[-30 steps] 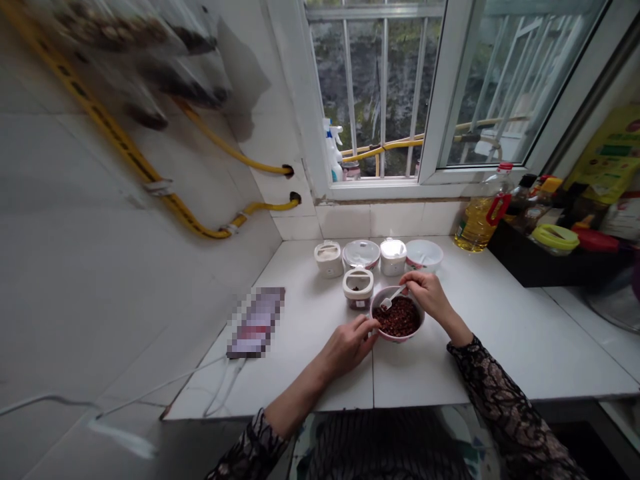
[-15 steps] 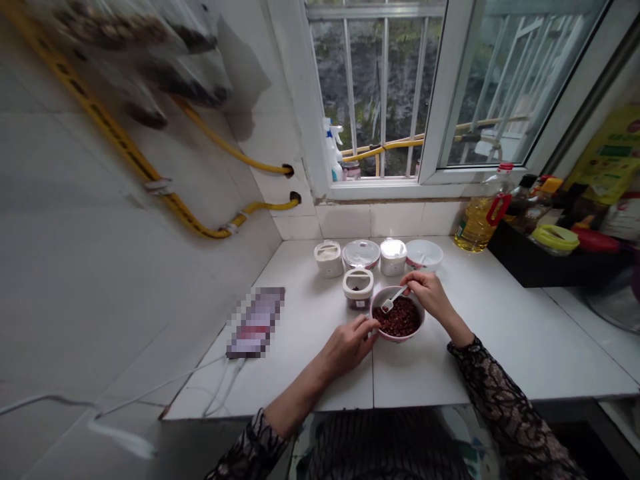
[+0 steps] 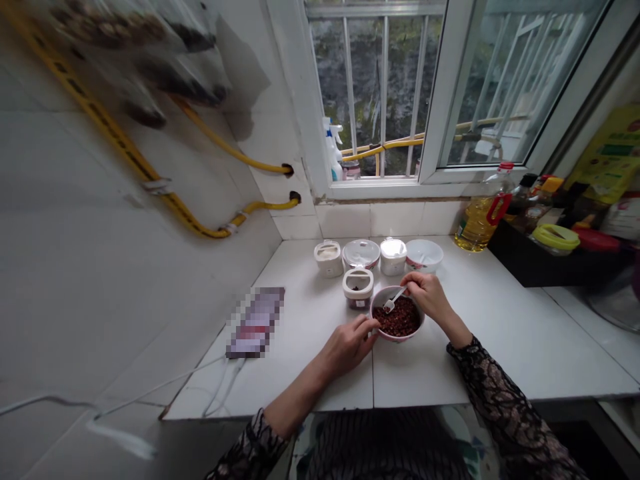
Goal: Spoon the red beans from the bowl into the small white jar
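Note:
A white bowl point(image 3: 397, 339) with a pinkish rim stands near the counter's front, filled with dark red, coarse bits point(image 3: 403, 321) that look like dried peppercorns. My left hand point(image 3: 350, 341) grips the bowl's left rim between thumb and fingers. Pinched in my right hand point(image 3: 425, 293) is a small white spoon point(image 3: 395, 300), its head over the red bits at the bowl's back left. Just behind the bowl sits a lidded container point(image 3: 358, 290) with dark contents showing through its side.
Along the back are a cream-lidded container point(image 3: 329, 260), a covered bowl point(image 3: 361, 255), a white container point(image 3: 393, 257) and a white bowl point(image 3: 425, 256). An oil bottle point(image 3: 480, 213) and a black rack point(image 3: 530, 257) stand right. A phone-like, pixelated device point(image 3: 255, 323) with cables lies left.
The spoon's head has shifted very slightly within the bowl, with a tiny movement of my right hand. My left hand and the bowl stay in place.

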`<state>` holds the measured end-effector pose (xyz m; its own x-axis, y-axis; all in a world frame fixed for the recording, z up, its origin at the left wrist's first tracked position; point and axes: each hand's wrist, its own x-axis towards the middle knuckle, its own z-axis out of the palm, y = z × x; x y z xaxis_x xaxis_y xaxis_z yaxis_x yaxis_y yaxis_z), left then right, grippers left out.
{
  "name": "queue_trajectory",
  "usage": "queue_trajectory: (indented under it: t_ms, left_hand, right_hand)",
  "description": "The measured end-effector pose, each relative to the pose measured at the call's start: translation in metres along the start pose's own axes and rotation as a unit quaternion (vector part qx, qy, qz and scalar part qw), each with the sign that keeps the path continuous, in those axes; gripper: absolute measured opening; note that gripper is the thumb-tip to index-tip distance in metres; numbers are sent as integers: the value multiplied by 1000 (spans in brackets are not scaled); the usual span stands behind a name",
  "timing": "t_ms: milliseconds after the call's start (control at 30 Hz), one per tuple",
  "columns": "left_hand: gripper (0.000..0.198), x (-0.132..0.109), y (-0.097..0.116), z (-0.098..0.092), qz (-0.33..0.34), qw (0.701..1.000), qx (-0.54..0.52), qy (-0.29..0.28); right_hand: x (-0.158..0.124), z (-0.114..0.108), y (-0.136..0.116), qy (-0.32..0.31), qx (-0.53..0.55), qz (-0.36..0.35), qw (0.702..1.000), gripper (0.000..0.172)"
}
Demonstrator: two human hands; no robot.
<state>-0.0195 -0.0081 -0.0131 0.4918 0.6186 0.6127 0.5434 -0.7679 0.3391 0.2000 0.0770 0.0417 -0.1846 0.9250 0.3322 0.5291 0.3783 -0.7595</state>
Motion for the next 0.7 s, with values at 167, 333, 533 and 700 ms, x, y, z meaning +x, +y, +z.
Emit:
queue_trajectory:
  t_ms: [167, 333, 533, 700]
  left_hand:
    - [14, -1, -1, 1, -7, 1000, -2, -7]
    - [15, -1, -1, 1, -9, 1000, 4, -9]
    - [15, 0, 0, 0, -7, 1000, 2, -9]
    - [15, -1, -1, 0, -8, 1000, 0, -7]
  right_hand:
    - [0, -1, -3, 1, 27, 17, 999, 23]
    - [2, -3, -4, -3, 114, 61, 992, 19]
    - [7, -3, -9, -25, 264, 148, 953, 21]
    - [5, 10, -20, 27, 251, 86, 964, 29]
